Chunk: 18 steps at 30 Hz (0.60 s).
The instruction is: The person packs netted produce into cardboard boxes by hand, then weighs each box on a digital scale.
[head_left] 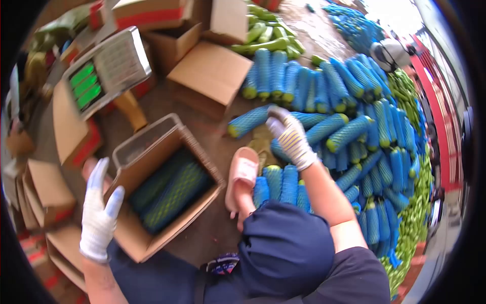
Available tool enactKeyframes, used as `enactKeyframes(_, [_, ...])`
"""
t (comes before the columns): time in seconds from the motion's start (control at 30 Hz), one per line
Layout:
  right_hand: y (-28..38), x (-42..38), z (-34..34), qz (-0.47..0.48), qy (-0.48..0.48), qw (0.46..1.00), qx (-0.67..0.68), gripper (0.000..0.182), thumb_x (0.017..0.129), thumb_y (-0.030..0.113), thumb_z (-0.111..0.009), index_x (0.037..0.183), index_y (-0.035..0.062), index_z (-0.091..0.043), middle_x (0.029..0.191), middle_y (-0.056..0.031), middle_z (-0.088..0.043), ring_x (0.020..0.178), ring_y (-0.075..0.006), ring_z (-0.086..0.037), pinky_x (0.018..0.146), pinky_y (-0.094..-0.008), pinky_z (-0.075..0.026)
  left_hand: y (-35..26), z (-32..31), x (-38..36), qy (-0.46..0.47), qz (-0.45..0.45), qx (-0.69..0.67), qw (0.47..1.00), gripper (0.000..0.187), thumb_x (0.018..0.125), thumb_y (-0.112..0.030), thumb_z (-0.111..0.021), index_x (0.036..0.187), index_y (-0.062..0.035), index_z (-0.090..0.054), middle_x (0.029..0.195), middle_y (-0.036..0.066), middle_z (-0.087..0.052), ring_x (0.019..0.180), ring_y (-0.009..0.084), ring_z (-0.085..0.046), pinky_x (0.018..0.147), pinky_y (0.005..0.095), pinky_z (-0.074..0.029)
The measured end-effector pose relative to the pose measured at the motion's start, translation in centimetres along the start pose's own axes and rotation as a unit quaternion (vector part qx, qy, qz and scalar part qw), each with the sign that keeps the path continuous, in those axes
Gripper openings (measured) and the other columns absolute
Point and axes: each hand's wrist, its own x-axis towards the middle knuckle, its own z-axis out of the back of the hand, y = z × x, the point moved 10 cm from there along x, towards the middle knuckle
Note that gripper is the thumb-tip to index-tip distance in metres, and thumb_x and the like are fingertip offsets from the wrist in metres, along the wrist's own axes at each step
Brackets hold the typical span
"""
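My left hand (101, 213), in a white knit glove with pale blue fingertips, is open beside the left wall of a cardboard box (132, 244). Its thumb and fingers are spread, with nothing between them. Inside the box lie green gourds in blue net sleeves (174, 195). My right hand (292, 137), in a striped glove with greyish fingertips, reaches over the pile at the right. Its slightly blurred fingers are closed over the near end of a netted gourd (247, 122), which points left out of the pile. The fingers hide that end.
A scale display (87, 87) with green digits stands behind the box. Rows of netted gourds (316, 88) spread to the right, with unwrapped green ones (271, 35) behind. Empty cartons (210, 73) stand at the back and left. My sandalled foot (244, 175) is beside the box.
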Motion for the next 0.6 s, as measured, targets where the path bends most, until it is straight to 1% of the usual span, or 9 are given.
enactKeyframes(0.03, [-2.8,-1.6,0.6,-0.013,-0.019,0.997,-0.080,0.042,0.089,0.022,-0.068,0.124,0.0008,-0.061,0.119,-0.0198,-0.065,0.113,-0.0304,-0.063,0.099,-0.0373,-0.048,0.5,-0.2,0.1,0.010,0.017,0.011,1.000,0.058,0.096,-0.019,-0.057,0.147,0.0016,-0.040,0.151,0.014,-0.042,0.143,0.0240,-0.035,0.119,0.0340,-0.021])
enactKeyframes(0.1, [-7.4,-3.9,1.4,-0.034,-0.021,0.989,-0.146,0.050,0.088,0.025,-0.069,0.131,0.0032,-0.057,0.126,-0.0213,-0.060,0.120,-0.0338,-0.058,0.104,-0.0392,-0.045,1.5,-0.3,0.5,-0.009,0.017,-0.015,1.000,0.061,0.093,-0.020,-0.063,0.145,0.0019,-0.041,0.148,0.016,-0.045,0.141,0.0273,-0.038,0.118,0.0358,-0.025])
enactKeyframes(0.17, [-9.5,-4.9,3.9,-0.031,-0.072,0.981,-0.179,0.051,0.087,0.025,-0.069,0.131,0.0023,-0.056,0.126,-0.0212,-0.060,0.120,-0.0350,-0.057,0.105,-0.0394,-0.044,0.8,-0.2,0.9,-0.016,0.014,-0.019,1.000,0.060,0.095,-0.023,-0.061,0.146,0.0016,-0.042,0.149,0.016,-0.045,0.141,0.0272,-0.038,0.118,0.0359,-0.024])
enactKeyframes(0.27, [-13.3,-3.6,9.2,-0.053,-0.156,0.976,-0.140,0.054,0.084,0.024,-0.072,0.129,-0.0011,-0.056,0.123,-0.0216,-0.060,0.118,-0.0364,-0.057,0.105,-0.0399,-0.043,0.5,0.5,1.3,-0.043,0.005,0.016,0.999,0.053,0.098,-0.020,-0.056,0.144,0.0023,-0.044,0.147,0.016,-0.047,0.138,0.0273,-0.041,0.117,0.0367,-0.026])
enactKeyframes(0.33, [-14.8,-1.6,13.6,-0.049,-0.213,0.956,-0.195,0.054,0.083,0.023,-0.072,0.128,-0.0012,-0.056,0.127,-0.0226,-0.059,0.120,-0.0373,-0.056,0.107,-0.0410,-0.042,0.9,1.3,1.5,-0.067,-0.003,0.034,0.997,0.051,0.099,-0.021,-0.053,0.144,0.0024,-0.044,0.147,0.016,-0.048,0.138,0.0274,-0.042,0.116,0.0369,-0.027])
enactKeyframes(0.4, [-16.0,1.2,18.4,-0.074,-0.254,0.925,-0.272,0.054,0.083,0.021,-0.071,0.129,-0.0008,-0.055,0.130,-0.0239,-0.057,0.124,-0.0383,-0.053,0.109,-0.0423,-0.040,1.1,2.3,1.5,-0.093,-0.008,0.072,0.993,0.050,0.101,-0.021,-0.050,0.144,0.0029,-0.044,0.147,0.016,-0.047,0.137,0.0277,-0.042,0.116,0.0372,-0.027])
enactKeyframes(0.43, [-17.0,2.4,20.8,-0.088,-0.279,0.906,-0.306,0.055,0.083,0.023,-0.070,0.130,-0.0001,-0.054,0.132,-0.0243,-0.056,0.126,-0.0384,-0.051,0.110,-0.0429,-0.038,1.9,2.8,1.6,-0.109,0.000,0.048,0.993,0.051,0.104,-0.029,-0.047,0.144,0.0031,-0.044,0.148,0.016,-0.047,0.140,0.0274,-0.040,0.117,0.0381,-0.025])
enactKeyframes(0.57, [-21.1,6.1,27.3,-0.283,-0.258,0.803,-0.457,0.082,0.084,0.042,-0.071,0.148,0.0049,-0.036,0.153,-0.0192,-0.036,0.140,-0.0346,-0.038,0.116,-0.0418,-0.034,4.1,4.5,2.4,-0.140,0.015,0.018,0.990,0.049,0.106,-0.027,-0.043,0.144,0.0041,-0.044,0.148,0.016,-0.047,0.139,0.0261,-0.041,0.117,0.0374,-0.026])
enactKeyframes(0.6, [-22.7,6.9,28.6,-0.282,-0.262,0.790,-0.477,0.086,0.084,0.045,-0.071,0.151,0.0063,-0.032,0.156,-0.0191,-0.032,0.143,-0.0342,-0.034,0.117,-0.0417,-0.031,4.6,5.0,2.6,-0.149,0.005,0.024,0.989,0.048,0.106,-0.026,-0.042,0.144,0.0042,-0.045,0.148,0.016,-0.047,0.138,0.0256,-0.041,0.116,0.0372,-0.027])
